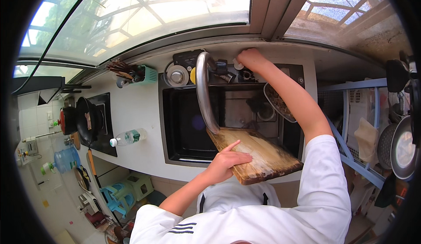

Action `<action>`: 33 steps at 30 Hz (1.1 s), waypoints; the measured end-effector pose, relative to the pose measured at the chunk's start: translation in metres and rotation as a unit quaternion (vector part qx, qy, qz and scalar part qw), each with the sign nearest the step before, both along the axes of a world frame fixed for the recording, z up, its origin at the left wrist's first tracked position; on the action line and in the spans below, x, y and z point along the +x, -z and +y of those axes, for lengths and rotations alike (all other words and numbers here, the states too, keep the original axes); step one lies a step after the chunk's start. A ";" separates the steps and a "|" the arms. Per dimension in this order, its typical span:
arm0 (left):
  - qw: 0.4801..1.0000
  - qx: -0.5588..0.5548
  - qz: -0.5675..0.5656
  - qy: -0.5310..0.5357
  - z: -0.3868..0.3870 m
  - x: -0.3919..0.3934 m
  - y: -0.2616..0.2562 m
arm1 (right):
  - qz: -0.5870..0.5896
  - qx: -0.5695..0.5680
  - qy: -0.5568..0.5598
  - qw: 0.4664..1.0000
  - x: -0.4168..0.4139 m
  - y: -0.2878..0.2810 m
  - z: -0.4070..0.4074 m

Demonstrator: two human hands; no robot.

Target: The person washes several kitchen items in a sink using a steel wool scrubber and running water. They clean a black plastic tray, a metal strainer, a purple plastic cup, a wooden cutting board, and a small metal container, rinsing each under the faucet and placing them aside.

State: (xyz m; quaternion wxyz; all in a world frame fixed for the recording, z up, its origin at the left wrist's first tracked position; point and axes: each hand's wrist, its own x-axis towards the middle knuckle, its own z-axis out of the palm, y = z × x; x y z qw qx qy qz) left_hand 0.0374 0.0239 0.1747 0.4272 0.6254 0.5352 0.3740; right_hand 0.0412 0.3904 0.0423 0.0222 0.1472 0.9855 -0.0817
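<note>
My left hand [227,165] grips a worn wooden cutting board [260,156] by its left side, fingers lying flat on the upper face. The board leans over the front of the black sink [187,125], below the mouth of the curved metal faucet [202,92]. Dark stains run along its right and lower edges. Stretched across the sink, my right hand [252,59] is closed at the back ledge around a small whitish object [238,65], mostly hidden by the fingers. Beneath my right forearm sits a strainer-like container [278,102] with food scraps, partly covered.
A plastic water bottle [130,137] lies on the white counter [141,102]. A green utensil holder [149,74] with chopsticks stands by the window. Left is a wok [86,120] on the stove. A blue metal rack [352,85] and hanging pans [404,145] are at right.
</note>
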 end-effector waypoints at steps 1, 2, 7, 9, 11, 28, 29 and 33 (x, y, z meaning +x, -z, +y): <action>1.000 -0.001 0.000 -0.003 -0.001 0.000 -0.001 | -0.012 -0.001 0.000 1.000 0.000 -0.003 -0.001; 1.000 -0.001 0.000 -0.007 -0.003 0.001 -0.001 | -0.014 -0.005 -0.001 1.000 0.001 -0.005 -0.002; 1.000 0.002 0.005 -0.013 -0.007 0.000 -0.001 | -0.018 -0.026 0.008 0.999 -0.001 -0.005 -0.009; 1.000 0.001 0.007 -0.016 -0.010 0.000 -0.001 | -0.062 -0.016 0.003 0.998 -0.005 -0.008 -0.016; 1.000 -0.002 0.007 -0.017 -0.010 0.000 -0.003 | -0.058 -0.040 0.003 0.997 0.002 -0.017 -0.019; 0.988 0.035 -0.146 -0.048 0.035 0.001 -0.042 | 0.205 -0.579 0.158 0.773 0.320 -0.188 -0.166; 0.988 0.039 -0.146 -0.040 0.041 0.004 -0.044 | 0.314 -0.544 0.159 0.761 0.322 -0.165 -0.184; 0.983 0.020 -0.179 -0.020 0.074 0.012 -0.049 | 0.563 -0.422 0.249 0.665 0.339 -0.135 -0.211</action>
